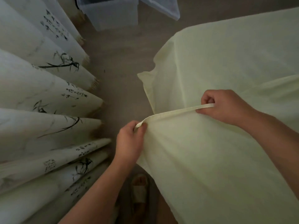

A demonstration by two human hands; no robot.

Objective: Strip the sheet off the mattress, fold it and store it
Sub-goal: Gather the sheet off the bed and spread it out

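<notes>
**Sheet hem held taut between both hands at the bed's near side**

While the pale yellow sheet (pixel 218 70) is spread over the mattress to the right and ahead, its hemmed edge (pixel 174 111) is seen lifted and stretched between the two hands. The left hand (pixel 129 141) is closed on the hem's near end, cloth pinched between thumb and curled fingers (pixel 143 126). The right hand (pixel 226 105) is closed on the hem farther along, the band caught under its bent fingers (pixel 208 99).

The held hem runs as one long line, low at the left hand and rising up and right to the right hand. The bulk of the sheet lies to the right of and beyond both hands, draped from the bed; below the hem the cloth hangs loose toward the floor. A free corner (pixel 142 75) is noted hanging off the bed's end, ahead of the left hand.

It is judged that the stripping is under way and the folding not yet begun. The coming pull would have to be made leftward and toward the body, away from the mattress.

Open room is narrow: a strip of bare floor (pixel 119 75) lies between the bed and the pleated curtain (pixel 48 97) printed with bamboo, close on the left. A plastic storage box (pixel 111 15) stands ahead on the floor, well apart. A sandalled foot (pixel 140 189) is seen below, just beside the hanging cloth; treading on the drape is a risk.
</notes>
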